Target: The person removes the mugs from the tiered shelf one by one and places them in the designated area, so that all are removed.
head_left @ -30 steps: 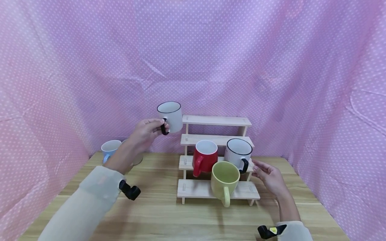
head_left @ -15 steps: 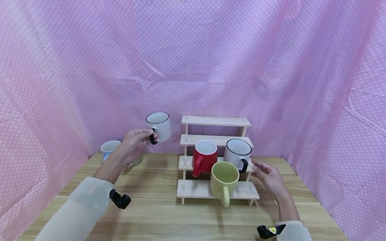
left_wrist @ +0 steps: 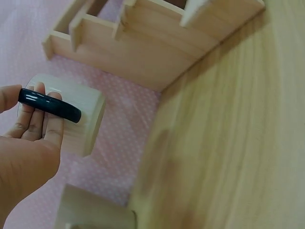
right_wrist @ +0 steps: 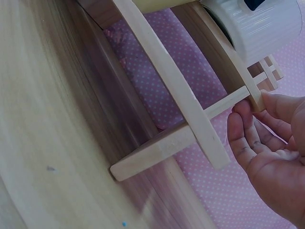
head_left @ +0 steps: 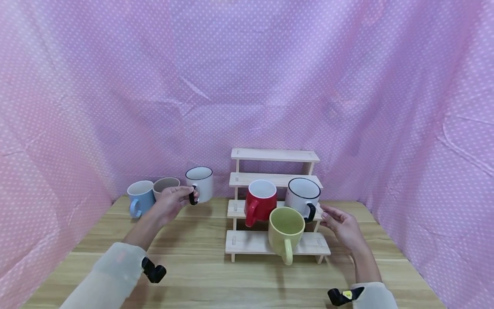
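Observation:
My left hand [head_left: 173, 204] grips a white mug [head_left: 202, 185] by its black handle [left_wrist: 50, 105], fingers through the loop and thumb on the outside. This black-rimmed mug is upright, with a gap under its base in the left wrist view. On the right, my right hand [head_left: 343, 227] pinches the end of the second-lowest tier [right_wrist: 250, 88] of a wooden stepped display rack [head_left: 248, 242] between thumb and fingers. A red mug [head_left: 261, 204] and another black-rimmed white mug [head_left: 301, 195] stand on that tier. The lowest tier bears a yellow-green mug [head_left: 284, 227].
Back left on the wooden table [head_left: 200, 274] stand a light blue mug [head_left: 143, 199] and a grey mug [head_left: 164, 184], the latter partly behind my left hand. The rack's top two tiers [head_left: 275, 154] bear no mugs. A pink dotted curtain [head_left: 247, 77] hangs behind the table.
My left hand has carried the white mug left and down from beside the rack's top tier toward the grey mug. The right hand keeps its pinch on the rack, and the mugs there stay put.

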The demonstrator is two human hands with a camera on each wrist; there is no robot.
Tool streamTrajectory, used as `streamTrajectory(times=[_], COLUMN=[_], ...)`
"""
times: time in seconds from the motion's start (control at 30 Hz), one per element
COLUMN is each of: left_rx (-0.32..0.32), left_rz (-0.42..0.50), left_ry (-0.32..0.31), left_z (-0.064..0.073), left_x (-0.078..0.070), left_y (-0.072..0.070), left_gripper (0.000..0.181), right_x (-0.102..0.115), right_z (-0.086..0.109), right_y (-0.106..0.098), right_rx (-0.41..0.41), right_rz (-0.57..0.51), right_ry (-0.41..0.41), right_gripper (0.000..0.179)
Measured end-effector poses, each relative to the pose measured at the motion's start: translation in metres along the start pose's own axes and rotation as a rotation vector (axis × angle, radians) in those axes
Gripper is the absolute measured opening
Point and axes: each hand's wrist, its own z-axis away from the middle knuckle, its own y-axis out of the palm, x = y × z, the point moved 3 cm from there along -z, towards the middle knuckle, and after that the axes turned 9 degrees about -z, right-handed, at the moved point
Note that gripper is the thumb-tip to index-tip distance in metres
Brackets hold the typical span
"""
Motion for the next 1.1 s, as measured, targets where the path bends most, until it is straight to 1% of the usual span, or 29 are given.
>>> streamTrajectory(times=[0.2, 0.33, 0.43, 0.6, 0.9, 1.0, 1.1], left_rx=[-0.018, -0.017, -0.035, -0.059, -0.092, -0.109, -0.111], left_rz=[-0.018, -0.028, -0.038, -0.042, -0.079, -0.079, -0.079], left_ry=[-0.018, -0.041, -0.060, -0.067, -0.078, -0.078, -0.075], left_z=[0.001, -0.001, -0.002, -0.004, -0.006, -0.008, -0.010], left_x=[0.021, 0.033, 0.042, 0.054, 0.069, 0.071, 0.071], left_y=[-0.007, -0.013, -0.016, -0.021, -0.030, -0.031, -0.032], left_gripper=[0.017, 0.017, 0.017, 0.015, 0.018, 0.021, 0.022], right_x=[-0.001, -0.002, -0.001, -0.001, 0.001, 0.002, 0.001], right_z=[0.000, 0.000, 0.000, 0.001, 0.001, 0.002, 0.002], right_y=[0.001, 0.001, 0.002, 0.003, 0.004, 0.004, 0.003], right_rx=[-0.007, -0.007, -0.009, -0.012, -0.012, -0.016, -0.022], right_rz=[0.015, 0.007, 0.003, 0.010, 0.004, 0.005, 0.006], right_ry=[0.019, 0.022, 0.019, 0.024, 0.011, 0.011, 0.014], right_gripper=[0.049, 0.050, 0.049, 0.047, 0.048, 0.047, 0.048])
